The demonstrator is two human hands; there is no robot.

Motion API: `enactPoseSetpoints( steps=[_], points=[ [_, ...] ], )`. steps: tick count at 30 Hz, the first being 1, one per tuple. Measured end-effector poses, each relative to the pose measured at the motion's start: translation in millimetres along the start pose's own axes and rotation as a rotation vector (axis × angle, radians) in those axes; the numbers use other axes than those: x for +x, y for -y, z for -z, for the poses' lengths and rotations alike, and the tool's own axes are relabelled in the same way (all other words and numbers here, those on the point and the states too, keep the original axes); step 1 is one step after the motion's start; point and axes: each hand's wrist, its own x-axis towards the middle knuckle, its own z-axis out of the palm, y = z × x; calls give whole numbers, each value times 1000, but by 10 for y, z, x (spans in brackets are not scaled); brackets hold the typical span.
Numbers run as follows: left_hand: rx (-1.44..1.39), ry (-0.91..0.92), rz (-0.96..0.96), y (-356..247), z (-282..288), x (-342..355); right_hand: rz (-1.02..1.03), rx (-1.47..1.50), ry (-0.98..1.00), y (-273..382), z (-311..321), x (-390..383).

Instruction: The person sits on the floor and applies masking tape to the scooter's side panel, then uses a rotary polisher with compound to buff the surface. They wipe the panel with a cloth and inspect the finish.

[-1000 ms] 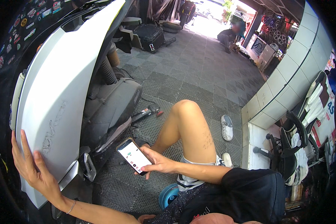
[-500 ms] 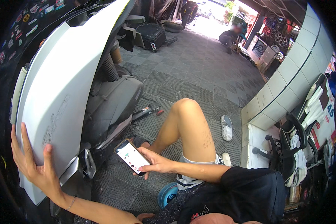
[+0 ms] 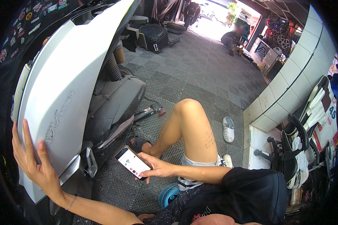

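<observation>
My left hand (image 3: 33, 161) rests with spread fingers against a white body panel (image 3: 64, 67) at the left, beside faint rough lines marked on its surface. My right hand (image 3: 150, 168) grips a phone (image 3: 131, 159) with a lit, mostly white screen, the thumb lying over its lower part. Dark plastic bodywork (image 3: 112, 101) and a ribbed hose (image 3: 112, 67) sit right of the panel. A corded power tool (image 3: 148, 112) with a reddish head lies on the grey mat floor (image 3: 206, 78) beyond my bent leg.
A tiled column (image 3: 285, 86) stands at right, beside a cluttered stand (image 3: 296, 146). A blue round seat (image 3: 169, 195) is under me, a shoe (image 3: 228, 129) near the column. A black case (image 3: 154, 37), a crouching person (image 3: 229, 41) and hanging wheels (image 3: 281, 35) are farther back.
My left hand has slid slightly up along the white panel. The phone in my right hand has shifted a little, and more of my sandalled foot shows behind it.
</observation>
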Motion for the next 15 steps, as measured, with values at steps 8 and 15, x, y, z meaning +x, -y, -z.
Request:
enactPoseSetpoints(
  steps=[8,15],
  points=[
    [-108,-32,16,-35,118,23,-152,-47,-114,-340,-173,230],
    [-427,-321,186,-181,-93,-38,-391,79,-28,-1266,-914,683]
  ],
)
